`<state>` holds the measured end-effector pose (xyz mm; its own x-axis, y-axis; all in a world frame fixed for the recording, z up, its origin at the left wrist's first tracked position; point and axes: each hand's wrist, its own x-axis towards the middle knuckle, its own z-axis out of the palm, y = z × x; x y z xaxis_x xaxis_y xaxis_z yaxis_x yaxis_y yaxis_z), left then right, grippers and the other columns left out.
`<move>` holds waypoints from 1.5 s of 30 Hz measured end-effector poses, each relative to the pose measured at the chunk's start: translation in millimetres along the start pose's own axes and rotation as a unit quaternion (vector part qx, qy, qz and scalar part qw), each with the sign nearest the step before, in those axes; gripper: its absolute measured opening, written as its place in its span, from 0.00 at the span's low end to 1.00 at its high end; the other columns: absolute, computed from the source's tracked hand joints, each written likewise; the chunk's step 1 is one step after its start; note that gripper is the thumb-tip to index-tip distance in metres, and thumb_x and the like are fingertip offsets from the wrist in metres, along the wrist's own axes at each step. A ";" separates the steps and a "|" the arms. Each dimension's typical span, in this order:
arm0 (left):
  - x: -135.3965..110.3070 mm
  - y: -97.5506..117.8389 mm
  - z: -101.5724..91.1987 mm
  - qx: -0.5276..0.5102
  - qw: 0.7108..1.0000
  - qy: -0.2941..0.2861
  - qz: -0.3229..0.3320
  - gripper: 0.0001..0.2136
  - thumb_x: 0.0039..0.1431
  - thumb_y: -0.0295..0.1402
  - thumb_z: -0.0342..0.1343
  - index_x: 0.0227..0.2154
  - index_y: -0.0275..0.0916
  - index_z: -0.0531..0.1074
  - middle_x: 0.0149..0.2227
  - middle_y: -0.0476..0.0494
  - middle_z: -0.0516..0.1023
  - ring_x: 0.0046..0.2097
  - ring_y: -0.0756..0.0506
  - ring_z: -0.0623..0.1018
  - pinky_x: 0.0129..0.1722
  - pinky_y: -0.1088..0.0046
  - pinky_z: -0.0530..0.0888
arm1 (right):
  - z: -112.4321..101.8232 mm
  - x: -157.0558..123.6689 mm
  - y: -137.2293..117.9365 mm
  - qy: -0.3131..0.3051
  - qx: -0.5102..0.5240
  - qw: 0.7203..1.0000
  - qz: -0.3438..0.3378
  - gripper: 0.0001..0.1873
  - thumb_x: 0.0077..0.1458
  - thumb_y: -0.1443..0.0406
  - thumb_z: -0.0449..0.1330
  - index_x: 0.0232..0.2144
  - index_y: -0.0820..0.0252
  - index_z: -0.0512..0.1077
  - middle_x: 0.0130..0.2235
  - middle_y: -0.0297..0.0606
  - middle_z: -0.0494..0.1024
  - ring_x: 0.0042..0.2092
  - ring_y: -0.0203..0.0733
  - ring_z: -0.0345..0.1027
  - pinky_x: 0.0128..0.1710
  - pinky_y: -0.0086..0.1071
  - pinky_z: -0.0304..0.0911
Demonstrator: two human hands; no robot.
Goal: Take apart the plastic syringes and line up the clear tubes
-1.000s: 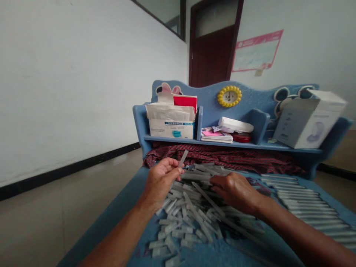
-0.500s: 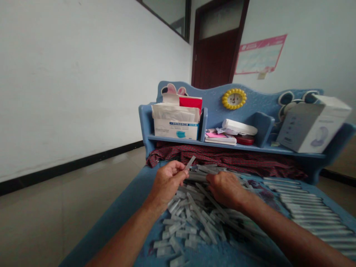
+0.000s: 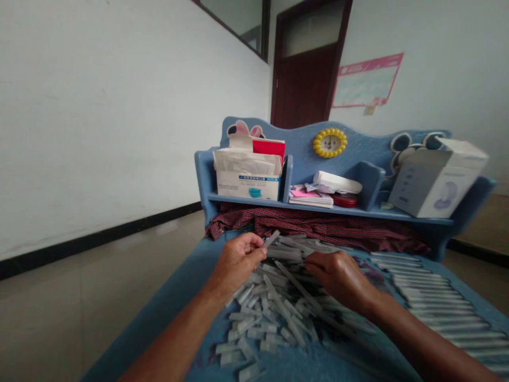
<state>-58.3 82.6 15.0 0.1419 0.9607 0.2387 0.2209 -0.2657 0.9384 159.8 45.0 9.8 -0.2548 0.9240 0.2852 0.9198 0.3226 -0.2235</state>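
Note:
My left hand is closed, pinching a short translucent plastic piece that points up and away between thumb and fingers. My right hand is closed too, its fingertips bent down over the loose plastic; what they hold, if anything, is hidden. Between the hands a pale tube-like piece lies crosswise, and I cannot tell whether either hand touches it. Below them a heap of short translucent pieces spreads over the blue desk, mixed with longer clear tubes.
Several slim pen-like tubes lie in a row at the right. A checked cloth is bunched under the shelf. On the shelf stand a mask box, papers, a red case and a white carton.
My right hand has moved a little to the right, away from my left hand. The left hand still pinches its piece. The whole view has shifted slightly.

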 end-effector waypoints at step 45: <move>-6.7 8.4 -0.2 0.059 0.990 -0.130 -0.014 0.04 0.44 0.33 0.58 0.24 0.39 0.73 0.18 0.51 0.71 0.22 0.50 0.70 0.19 0.80 0.63 | -19.5 -7.3 57.9 0.078 0.519 0.843 0.116 0.15 0.46 0.55 0.62 0.24 0.62 0.69 0.14 0.29 0.69 0.14 0.29 0.58 0.13 0.23 0.52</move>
<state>-57.6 74.0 21.3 0.3738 0.9187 0.1272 0.3365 -0.2622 0.9045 220.7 52.9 12.9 0.0130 0.9749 0.2224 0.1613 0.2175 -0.9627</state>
